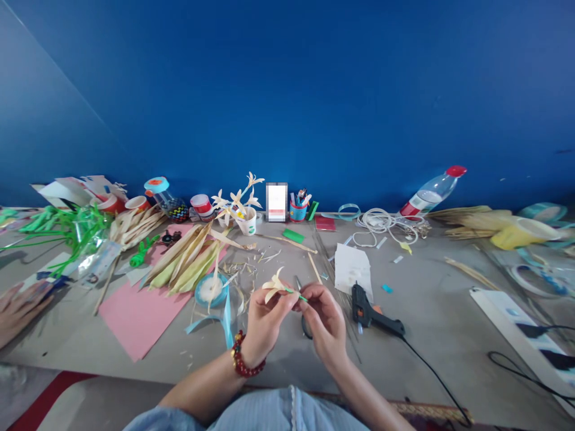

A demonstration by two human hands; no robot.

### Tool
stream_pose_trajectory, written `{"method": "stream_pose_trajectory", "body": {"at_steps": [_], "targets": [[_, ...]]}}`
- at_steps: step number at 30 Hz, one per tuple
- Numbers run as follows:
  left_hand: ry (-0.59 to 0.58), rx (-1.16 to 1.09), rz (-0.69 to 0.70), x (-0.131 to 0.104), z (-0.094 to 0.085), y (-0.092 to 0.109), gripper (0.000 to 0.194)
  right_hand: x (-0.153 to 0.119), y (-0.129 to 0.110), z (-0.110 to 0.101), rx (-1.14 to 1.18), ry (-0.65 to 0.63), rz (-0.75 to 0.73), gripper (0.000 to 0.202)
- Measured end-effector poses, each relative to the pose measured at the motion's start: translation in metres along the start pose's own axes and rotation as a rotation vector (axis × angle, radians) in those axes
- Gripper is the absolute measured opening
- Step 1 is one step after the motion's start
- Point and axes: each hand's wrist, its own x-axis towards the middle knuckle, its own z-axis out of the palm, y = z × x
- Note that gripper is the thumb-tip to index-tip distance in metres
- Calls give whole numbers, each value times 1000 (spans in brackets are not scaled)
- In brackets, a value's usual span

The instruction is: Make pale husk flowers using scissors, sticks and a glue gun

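Note:
A cream husk flower (275,286) with a green-wrapped stem is held between both hands above the table. My left hand (268,320), with a red bead bracelet at the wrist, pinches the stem just below the petals. Fingers of my right hand (327,320) close on the green end of that stem. Partly hidden behind my hands lie scissors (306,328). To the left sits a roll of light blue ribbon (200,291), its loose end trailing toward me. A black glue gun (372,314) rests right of my right hand, near a white paper sheet (345,269).
Corn husks (184,263) lie over pink paper (139,314). Finished husk flowers stand in a white cup (248,222). A plastic bottle (433,193) leans by the blue wall. A power strip (516,329) lies right. Another person's hand (22,308) rests far left.

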Motion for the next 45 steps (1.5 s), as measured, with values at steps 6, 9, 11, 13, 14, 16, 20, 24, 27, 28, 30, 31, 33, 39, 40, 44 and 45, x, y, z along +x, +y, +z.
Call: {"method": "stream_pose_trajectory", "body": {"at_steps": [6,9,11,13,14,16,20,24,27,28,30,31,33,39,40,44,45], "targets": [[-18,123,57,-1,1,5,16,-1,0,3,171,7,53,6],[-26,131,84,-2,3,8,11,-1,0,5,246,21,75,4],[-32,142,98,-2,3,8,9,-1,1,6,304,29,100,3],[-52,174,120,-2,2,8,9,-1,1,7,356,28,127,3],[-65,198,137,-2,2,7,11,-1,1,7,375,23,139,3],[-86,250,181,-2,0,6,12,-1,1,8,404,17,164,3],[-91,341,272,-3,-3,6,10,0,0,9,421,34,212,4],[-83,391,328,-4,-4,8,10,0,1,9,432,48,237,5],[-65,382,316,-3,-3,9,9,0,1,9,442,29,224,6],[-54,364,295,-3,-3,8,8,0,1,9,442,18,215,6],[-28,296,225,-2,-3,5,7,-1,0,9,430,3,201,7],[-20,246,180,-1,-3,3,7,-1,0,8,417,0,196,8],[-11,136,98,-1,-2,0,8,-2,-1,7,378,-7,186,8],[-40,-60,-7,1,1,0,8,-1,-4,2,219,-20,141,6],[-40,-71,-13,1,1,1,9,-1,-5,1,204,-17,136,6],[-35,-78,-27,1,0,0,8,-1,-4,1,209,-4,147,6],[-36,-74,-25,1,0,-1,8,-1,-4,1,224,-1,156,6]]}}
